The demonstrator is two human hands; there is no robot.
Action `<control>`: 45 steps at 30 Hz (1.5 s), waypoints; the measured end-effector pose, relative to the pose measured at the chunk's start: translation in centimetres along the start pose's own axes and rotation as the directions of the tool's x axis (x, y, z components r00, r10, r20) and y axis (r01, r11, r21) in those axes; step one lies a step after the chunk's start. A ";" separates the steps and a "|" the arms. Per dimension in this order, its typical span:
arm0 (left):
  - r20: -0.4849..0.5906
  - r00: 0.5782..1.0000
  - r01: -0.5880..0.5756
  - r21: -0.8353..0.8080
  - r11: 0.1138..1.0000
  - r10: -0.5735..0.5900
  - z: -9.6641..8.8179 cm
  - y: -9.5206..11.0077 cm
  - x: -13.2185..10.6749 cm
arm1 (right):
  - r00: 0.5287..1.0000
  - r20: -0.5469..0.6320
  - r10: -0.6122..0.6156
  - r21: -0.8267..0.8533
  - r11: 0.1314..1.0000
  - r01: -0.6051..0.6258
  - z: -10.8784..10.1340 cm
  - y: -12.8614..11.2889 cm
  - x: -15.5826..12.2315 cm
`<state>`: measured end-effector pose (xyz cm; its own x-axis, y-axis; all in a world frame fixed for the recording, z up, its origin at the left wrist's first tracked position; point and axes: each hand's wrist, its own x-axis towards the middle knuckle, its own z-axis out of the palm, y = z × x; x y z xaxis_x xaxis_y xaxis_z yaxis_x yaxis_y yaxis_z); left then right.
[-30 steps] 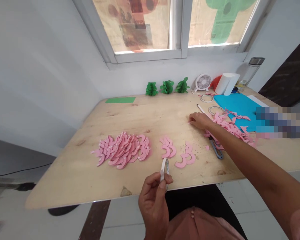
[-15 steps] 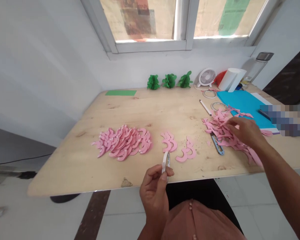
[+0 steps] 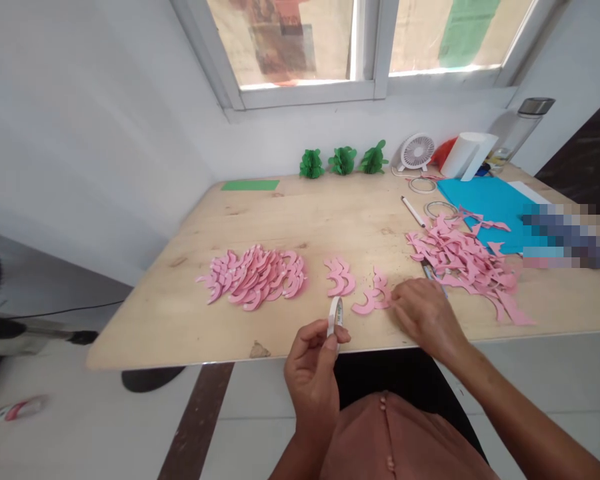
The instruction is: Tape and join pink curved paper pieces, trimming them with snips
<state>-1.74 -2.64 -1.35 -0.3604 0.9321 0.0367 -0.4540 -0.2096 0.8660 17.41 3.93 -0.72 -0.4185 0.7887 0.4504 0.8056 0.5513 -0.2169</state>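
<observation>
My left hand [image 3: 313, 370] is below the wooden table's [image 3: 300, 220] near edge, its fingers pinched on a small white roll of tape [image 3: 335, 316] held upright. My right hand [image 3: 425, 317] rests near the table's front edge, fingers curled down, touching the right side of a small group of pink cut-outs [image 3: 374, 299]. A second small group of pink cut-outs [image 3: 340, 276] lies just left of it. Further left is a big heap of pink crescent cut-outs [image 3: 255, 272].
Pink paper scraps [image 3: 463, 260] are piled at the right, over scissors [image 3: 433, 272]. Behind them lie a blue sheet [image 3: 485, 207], a pen [image 3: 413, 211], wire rings, a small fan [image 3: 417, 152], a white roll and a bottle. Three green paper trees [image 3: 343, 161] and a green sheet [image 3: 250, 185] stand at the back.
My right hand has drawn back from the scrap pile at the right and come down to the small pink cut-outs near the front edge. The left hand has kept hold of the tape roll.
</observation>
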 end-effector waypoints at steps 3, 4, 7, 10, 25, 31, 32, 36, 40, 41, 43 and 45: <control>0.008 1.000 -0.003 0.015 1.000 0.003 0.0 0.1 -0.1 | 0.997 0.080 -0.014 0.007 1.000 0.013 0.6 -2.9 -0.5; 0.010 1.000 -0.003 0.017 1.000 0.003 0.0 0.1 -0.1 | 0.994 0.105 -0.020 -0.006 1.000 0.020 0.7 -3.6 -0.7; 0.005 1.000 0.001 0.021 1.000 -0.001 0.1 0.1 -0.2 | 0.990 0.138 -0.004 -0.056 0.998 0.012 1.1 -4.5 -0.9; 0.006 1.000 0.014 0.022 1.000 -0.014 0.1 0.0 -0.3 | 0.991 0.133 -0.011 -0.101 0.995 0.025 1.6 -4.6 -0.8; 0.042 0.999 0.011 -0.009 1.000 -0.011 0.8 -0.4 0.2 | 0.990 0.121 -0.069 -0.127 0.988 0.085 1.8 -3.6 -1.0; 0.062 0.998 0.015 0.006 1.000 -0.015 1.4 -0.8 0.3 | 0.995 0.060 -0.080 -0.143 0.986 0.088 2.2 -4.0 -1.0; 0.060 0.998 0.018 0.010 1.000 -0.018 1.5 -0.8 0.2 | 0.995 0.047 -0.084 -0.144 0.986 0.090 2.4 -4.0 -1.1; 0.047 0.999 0.023 0.021 1.000 -0.024 1.6 -0.8 0.2 | 0.996 0.035 -0.079 -0.095 0.992 0.082 2.9 -4.1 -1.2; 0.024 0.999 0.033 0.023 0.999 -0.034 1.6 -0.8 0.1 | 0.999 0.031 -0.045 -0.056 0.997 0.047 2.8 -4.2 -1.3; 0.022 0.999 0.034 0.026 0.999 -0.035 1.6 -0.8 0.1 | 0.999 0.026 -0.035 -0.057 0.998 0.036 2.7 -4.2 -1.4; 0.019 0.999 0.034 0.032 0.999 -0.035 1.5 -0.8 0.1 | 1.000 0.024 -0.019 -0.069 0.997 0.021 2.4 -4.2 -1.5; 0.023 0.999 0.034 0.033 0.999 -0.035 1.5 -0.8 0.2 | 0.999 0.041 -0.016 -0.085 0.996 0.020 2.2 -4.1 -1.6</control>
<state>-0.23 -1.89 -1.35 -0.3253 0.9454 0.0183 -0.4393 -0.1682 0.8825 13.84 1.02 -2.41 -0.4483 0.7901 0.4180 0.8301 0.5415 -0.1333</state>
